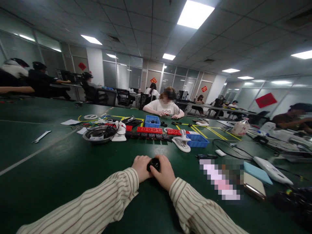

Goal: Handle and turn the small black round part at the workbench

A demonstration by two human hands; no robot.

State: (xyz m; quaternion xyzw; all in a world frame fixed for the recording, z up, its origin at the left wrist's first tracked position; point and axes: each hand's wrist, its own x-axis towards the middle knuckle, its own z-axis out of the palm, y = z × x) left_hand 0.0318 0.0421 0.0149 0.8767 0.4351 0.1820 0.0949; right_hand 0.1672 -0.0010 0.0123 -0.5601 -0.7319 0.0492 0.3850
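Observation:
A small, glossy black rounded object sits between my two hands, low over the green table; its exact kind does not show. My left hand is closed against its left side, with the fingers curled. My right hand wraps round its right side, the thumb lying across the front. Most of the object's underside is hidden by the fingers. Just beyond my hands is a row of red and black socket modules. A white clip-on base stands to its right.
A metal bowl of cables stands left of the sockets. Blue trays lie beyond. A wrench-like tool rests far left. Phones and a power bank are at right. A person sits across the table.

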